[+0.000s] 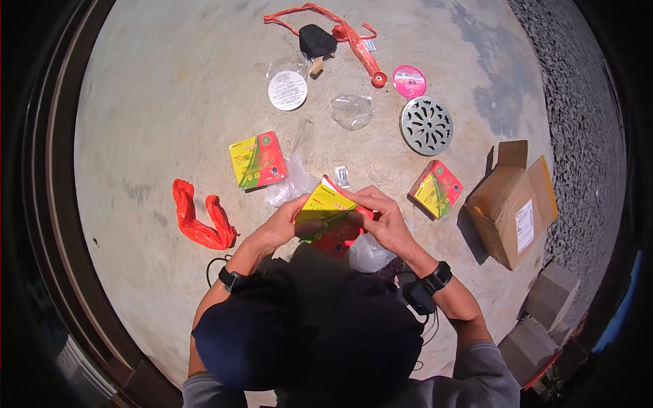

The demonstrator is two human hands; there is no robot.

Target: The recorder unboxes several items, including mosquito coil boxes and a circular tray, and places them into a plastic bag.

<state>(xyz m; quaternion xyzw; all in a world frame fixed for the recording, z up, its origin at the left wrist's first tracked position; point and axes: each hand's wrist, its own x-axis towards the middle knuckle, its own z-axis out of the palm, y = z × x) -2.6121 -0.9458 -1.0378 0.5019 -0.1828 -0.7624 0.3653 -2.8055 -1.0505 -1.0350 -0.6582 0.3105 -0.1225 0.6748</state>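
Note:
A yellow, green and red cardboard box [326, 204] is held between both hands over the concrete floor. My left hand [280, 222] grips its left side, and my right hand [380, 214] pinches its upper right edge. Shadow covers the box's lower half. Left of it lies a similar box [257, 160], touching a clear plastic bag [293, 181]. A smaller box in the same colours [438, 188] rests to the right. Just beyond the held box is a small silver packet [341, 176]. Another translucent bag [370, 253] sits below my right hand.
A round slotted metal disc [427, 126] lies ahead right, near an opened cardboard carton [510, 209]. Red plastic bags [196, 224], a black-headed paddle [317, 41], a white paper disc [287, 91] and a pink disc [409, 81] are spread about. Grey blocks [551, 296] stand lower right.

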